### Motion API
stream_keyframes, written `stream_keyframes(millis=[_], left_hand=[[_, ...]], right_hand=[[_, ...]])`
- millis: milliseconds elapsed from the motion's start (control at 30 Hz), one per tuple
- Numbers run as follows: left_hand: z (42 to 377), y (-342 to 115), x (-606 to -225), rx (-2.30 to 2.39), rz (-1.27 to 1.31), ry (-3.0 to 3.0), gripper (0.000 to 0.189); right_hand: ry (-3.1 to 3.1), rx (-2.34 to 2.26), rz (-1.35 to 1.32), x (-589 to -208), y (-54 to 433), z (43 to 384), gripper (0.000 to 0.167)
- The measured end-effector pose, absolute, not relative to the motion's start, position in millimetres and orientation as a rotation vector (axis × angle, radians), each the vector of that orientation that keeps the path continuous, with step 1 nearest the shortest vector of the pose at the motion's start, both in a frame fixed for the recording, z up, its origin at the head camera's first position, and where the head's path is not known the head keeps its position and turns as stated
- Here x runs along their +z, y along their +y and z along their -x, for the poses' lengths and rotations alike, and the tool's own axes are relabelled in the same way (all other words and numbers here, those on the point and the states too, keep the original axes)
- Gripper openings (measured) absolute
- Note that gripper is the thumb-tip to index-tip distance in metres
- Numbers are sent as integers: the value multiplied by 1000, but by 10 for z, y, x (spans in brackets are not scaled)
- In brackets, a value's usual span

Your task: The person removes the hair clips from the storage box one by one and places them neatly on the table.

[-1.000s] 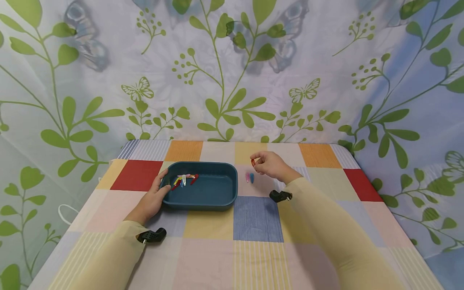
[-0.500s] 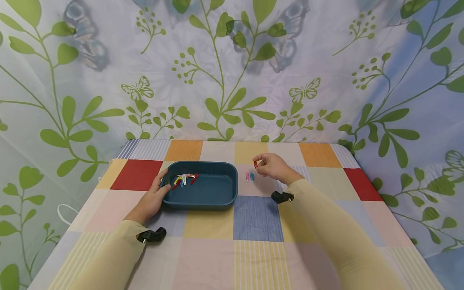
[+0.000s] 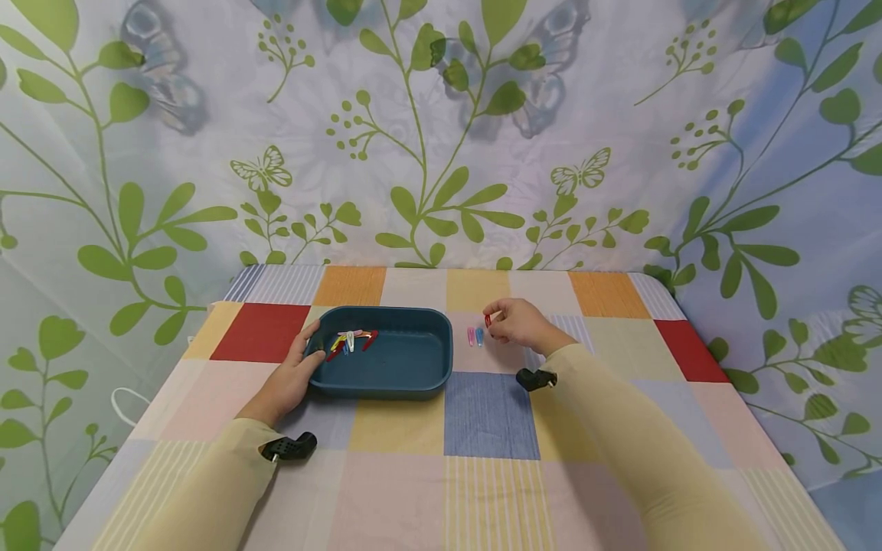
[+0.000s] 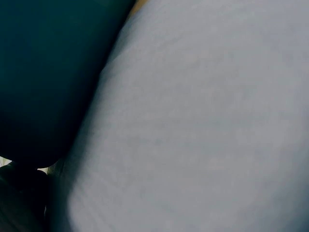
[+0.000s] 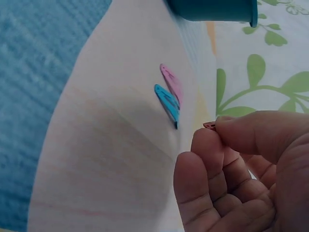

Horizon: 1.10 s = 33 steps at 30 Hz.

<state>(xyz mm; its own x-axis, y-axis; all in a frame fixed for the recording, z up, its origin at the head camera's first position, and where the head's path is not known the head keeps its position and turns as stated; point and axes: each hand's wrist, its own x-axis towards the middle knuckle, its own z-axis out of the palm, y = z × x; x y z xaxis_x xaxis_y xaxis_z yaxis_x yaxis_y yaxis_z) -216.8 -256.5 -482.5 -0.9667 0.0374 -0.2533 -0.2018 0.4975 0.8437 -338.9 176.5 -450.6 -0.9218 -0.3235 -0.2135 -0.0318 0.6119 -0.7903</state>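
My left hand grips the left end of a dark teal tray, thumb over the rim and fingers along the outside. Inside, at the left, lies a loose pile of hair clips in red, yellow, white and blue. To the right of the tray, my right hand pinches a small red hair clip between thumb and fingertip, raised over the cloth. Beside it, a pink hair clip and a blue hair clip lie side by side. The left wrist view catches only the tray's dark outer wall and cloth.
A patchwork cloth covers the table. Behind it hangs a curtain printed with leaves and butterflies. A white cord loop shows past the table's left edge. Each sleeve carries a black wrist camera.
My right hand, pinching the red hair clip, has come slightly down and toward me, ending right of the blue clip. The left hand and tray stay put.
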Motion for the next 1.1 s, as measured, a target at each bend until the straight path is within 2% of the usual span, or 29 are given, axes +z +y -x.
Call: stream_keyframes(millis=[600, 1100], left_hand=[[2170, -2570, -4839, 1467, 139, 2502, 70], [2155, -2568, -4841, 1507, 117, 2495, 71]], right_hand=[[2646, -968, 351, -4641, 1726, 3411, 36], [2637, -973, 307, -4634, 1686, 3385, 34]])
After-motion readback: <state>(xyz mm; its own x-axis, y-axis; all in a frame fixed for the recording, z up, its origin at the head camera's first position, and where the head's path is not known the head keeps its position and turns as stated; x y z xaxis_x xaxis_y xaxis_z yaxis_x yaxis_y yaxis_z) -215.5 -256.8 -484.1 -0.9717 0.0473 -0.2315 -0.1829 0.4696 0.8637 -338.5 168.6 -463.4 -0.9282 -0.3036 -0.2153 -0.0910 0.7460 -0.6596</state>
